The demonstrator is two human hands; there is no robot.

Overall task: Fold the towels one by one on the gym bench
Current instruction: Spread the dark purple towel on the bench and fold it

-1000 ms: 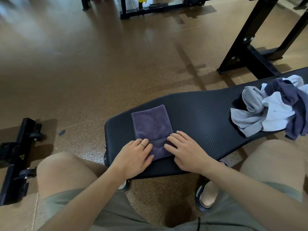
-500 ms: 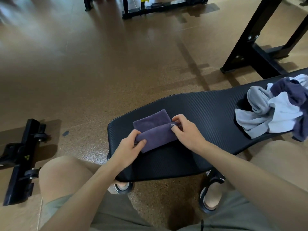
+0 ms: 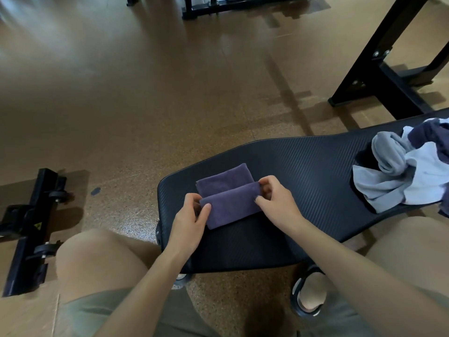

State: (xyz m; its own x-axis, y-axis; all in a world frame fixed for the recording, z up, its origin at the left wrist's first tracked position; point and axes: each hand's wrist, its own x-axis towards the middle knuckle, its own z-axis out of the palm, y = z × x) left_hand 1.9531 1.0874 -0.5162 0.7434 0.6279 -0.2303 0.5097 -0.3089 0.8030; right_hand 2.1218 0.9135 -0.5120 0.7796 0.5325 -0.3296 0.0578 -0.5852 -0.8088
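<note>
A small purple towel (image 3: 230,203) lies on the near left end of the black gym bench (image 3: 303,171), its near half doubled over toward the far half. My left hand (image 3: 192,220) pinches the left corner of the folded-over flap. My right hand (image 3: 274,200) pinches the flap's right corner. A strip of the lower layer shows beyond the flap. A loose heap of grey, white and dark blue towels (image 3: 408,171) sits on the bench's right end, apart from both hands.
My knees flank the bench's near edge, with a sandalled foot (image 3: 311,295) below it. A black metal frame part (image 3: 26,232) lies on the brown floor at left. A black rack leg (image 3: 379,76) stands at the far right, another frame at the top.
Both hands lifted the towel's near edge and carried it away from me over the far half. The flap now covers more of the towel than half a second ago.
</note>
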